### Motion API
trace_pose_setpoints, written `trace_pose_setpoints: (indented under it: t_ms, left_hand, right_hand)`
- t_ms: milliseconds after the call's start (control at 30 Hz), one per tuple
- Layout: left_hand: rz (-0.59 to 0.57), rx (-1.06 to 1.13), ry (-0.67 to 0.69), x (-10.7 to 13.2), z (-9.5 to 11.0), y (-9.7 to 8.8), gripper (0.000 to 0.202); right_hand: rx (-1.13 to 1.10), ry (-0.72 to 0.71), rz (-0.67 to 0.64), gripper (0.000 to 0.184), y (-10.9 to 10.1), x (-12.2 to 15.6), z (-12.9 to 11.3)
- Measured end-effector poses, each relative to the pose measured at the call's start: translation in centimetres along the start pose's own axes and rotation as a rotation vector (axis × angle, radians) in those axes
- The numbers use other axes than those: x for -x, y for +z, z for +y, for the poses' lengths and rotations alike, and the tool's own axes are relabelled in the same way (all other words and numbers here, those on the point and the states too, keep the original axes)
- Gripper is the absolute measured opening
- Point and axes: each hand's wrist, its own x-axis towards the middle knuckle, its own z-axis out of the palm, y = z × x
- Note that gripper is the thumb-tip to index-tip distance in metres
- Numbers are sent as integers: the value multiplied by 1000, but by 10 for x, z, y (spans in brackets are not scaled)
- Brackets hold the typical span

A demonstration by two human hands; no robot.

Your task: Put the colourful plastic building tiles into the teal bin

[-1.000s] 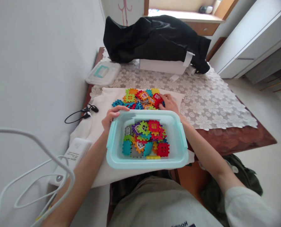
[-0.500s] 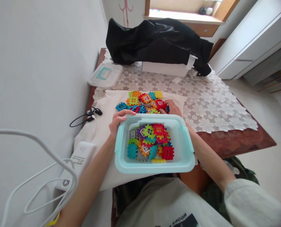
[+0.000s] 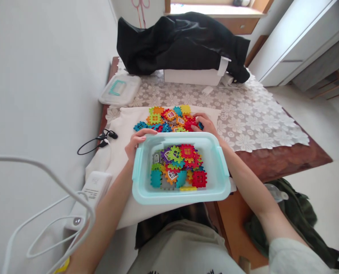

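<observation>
The left hand [image 3: 135, 142] grips the far left rim of a pale turquoise plastic tub [image 3: 181, 198], fingers curled over the edge. The tub, holding waffle blocks [image 3: 175, 163], lies near, over a white cloth [image 3: 112, 179]. The right hand [image 3: 205, 125] curves into a loose block pile [image 3: 165, 120] beyond the tub; any block held is hidden.

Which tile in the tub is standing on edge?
The yellow tile, against the tub's near wall; it shows only its edge, while the other tiles show their faces.
</observation>
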Motion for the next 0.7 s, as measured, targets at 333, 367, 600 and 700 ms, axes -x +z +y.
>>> trace_pose_setpoints:
  t_ms: [333,367,600,700]
  left_hand:
    - [46,-28,-60,-4,6,2,20]
    - [33,-9,-43,-4,5,2,19]
    - [46,-22,-44,2,-6,-3,29]
    - [5,-68,-8,1,-6,-6,26]
  right_hand:
    - [-134,77,-15,14,-22,-4,4]
    - [-128,97,-24,15,-25,-3,4]
    - [-170,73,-27,34,-21,-2,9]
    - [-175,94,12,24,-14,-2,8]
